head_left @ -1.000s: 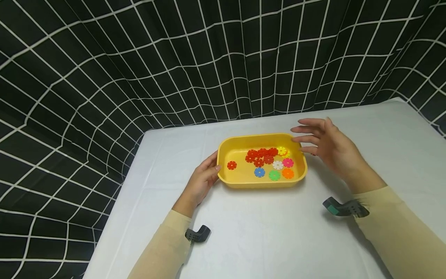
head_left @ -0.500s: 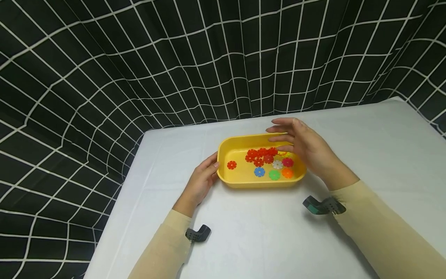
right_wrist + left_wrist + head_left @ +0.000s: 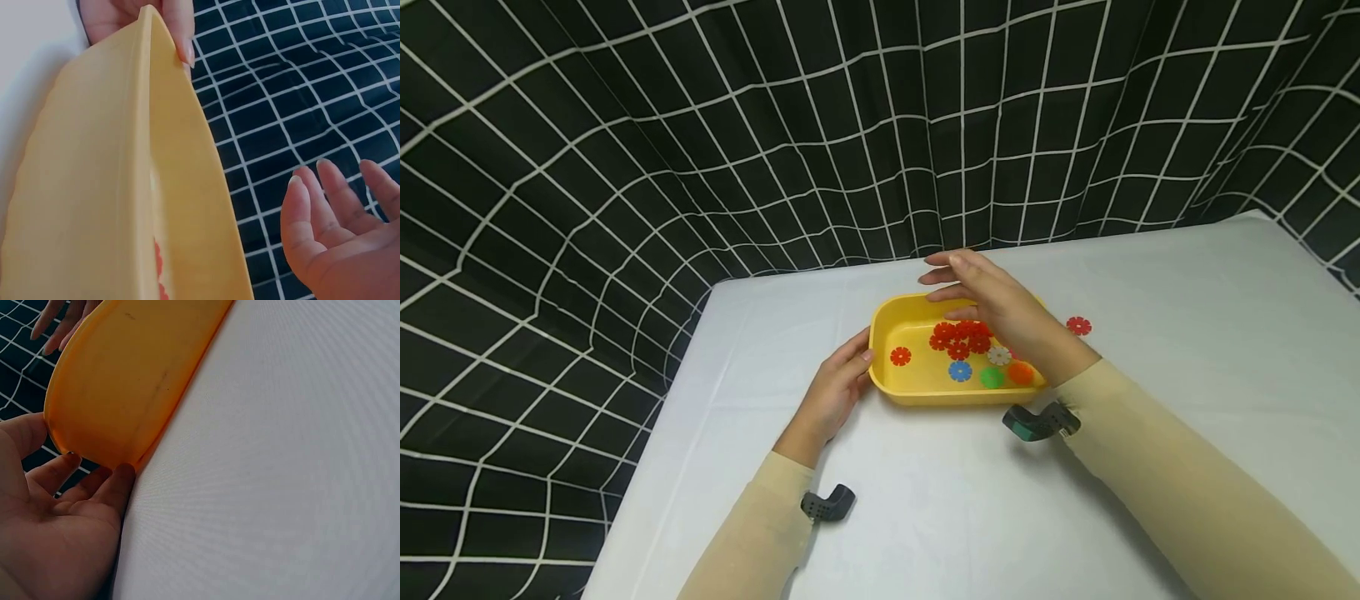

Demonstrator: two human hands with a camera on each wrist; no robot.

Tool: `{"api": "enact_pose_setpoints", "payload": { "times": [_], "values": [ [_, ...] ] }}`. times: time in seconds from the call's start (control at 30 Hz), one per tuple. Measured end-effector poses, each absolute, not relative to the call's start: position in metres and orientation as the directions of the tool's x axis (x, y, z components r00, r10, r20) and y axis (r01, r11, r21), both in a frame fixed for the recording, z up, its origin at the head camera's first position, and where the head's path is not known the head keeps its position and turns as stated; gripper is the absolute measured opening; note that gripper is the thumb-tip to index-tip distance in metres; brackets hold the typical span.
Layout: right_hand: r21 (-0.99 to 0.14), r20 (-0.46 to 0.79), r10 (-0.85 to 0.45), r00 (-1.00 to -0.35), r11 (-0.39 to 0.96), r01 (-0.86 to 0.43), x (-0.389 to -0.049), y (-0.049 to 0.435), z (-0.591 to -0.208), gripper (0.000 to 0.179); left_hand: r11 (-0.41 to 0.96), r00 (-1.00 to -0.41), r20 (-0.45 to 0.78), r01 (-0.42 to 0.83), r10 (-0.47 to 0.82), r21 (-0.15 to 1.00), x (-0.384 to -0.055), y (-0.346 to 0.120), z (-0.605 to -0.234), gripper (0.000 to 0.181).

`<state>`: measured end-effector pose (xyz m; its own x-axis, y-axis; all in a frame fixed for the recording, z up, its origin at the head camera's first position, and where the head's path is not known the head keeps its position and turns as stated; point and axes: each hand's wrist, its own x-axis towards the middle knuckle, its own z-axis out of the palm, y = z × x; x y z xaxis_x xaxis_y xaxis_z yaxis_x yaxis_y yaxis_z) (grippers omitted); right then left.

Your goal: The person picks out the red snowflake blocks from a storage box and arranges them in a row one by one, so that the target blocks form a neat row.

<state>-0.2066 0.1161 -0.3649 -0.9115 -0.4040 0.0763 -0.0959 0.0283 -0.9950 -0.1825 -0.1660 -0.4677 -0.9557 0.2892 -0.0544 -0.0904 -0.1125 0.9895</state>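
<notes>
The right hand (image 3: 988, 296) has moved left, loosely open and empty over the yellow tub (image 3: 917, 382) at frame centre; the left hand (image 3: 835, 385) grips its left end. Probably light and stiff, the tub suits a hold at both ends.

Yellow tray (image 3: 81, 175) at 8 to 9 o'clock, left hand (image 3: 115, 15) gripping its end at 11. Red pieces (image 3: 158, 259) inside, between 6 and 7. Right hand (image 3: 344, 240) at 4, apart from tray, fingers loosely bent. Gridded cloth (image 3: 281, 94) at 2 o'clock; white surface (image 3: 31, 37) at 10
</notes>
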Motion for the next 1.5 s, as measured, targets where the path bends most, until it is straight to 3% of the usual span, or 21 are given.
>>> {"api": "enact_pose_setpoints", "payload": {
  "times": [0.5, 0.7, 1.17, 1.5],
  "values": [
    [-0.997, -0.029, -0.447, -0.894, 0.074, -0.004, -0.228, 0.077, -0.395, 0.062, -0.100, -0.950, -0.044, -0.078, 0.310, 0.992, -0.185, -0.167, -0.470, 0.053],
    [-0.987, -0.116, -0.444, -0.889, 0.152, 0.052, -0.230, 0.072, -0.409, 0.063, -0.100, -0.949, -0.051, -0.086, 0.310, 0.991, -0.186, -0.164, -0.469, 0.052],
    [-0.920, -0.132, -0.552, -0.823, 0.377, -0.106, -0.235, 0.066, -0.425, 0.060, -0.137, -0.949, -0.032, -0.078, 0.313, 0.988, -0.184, -0.166, -0.469, 0.053],
    [-0.844, -0.146, -0.569, -0.809, 0.499, -0.198, -0.234, 0.061, -0.435, 0.045, -0.141, -0.954, -0.044, -0.089, 0.295, 0.986, -0.185, -0.166, -0.470, 0.054]
  ]
}}
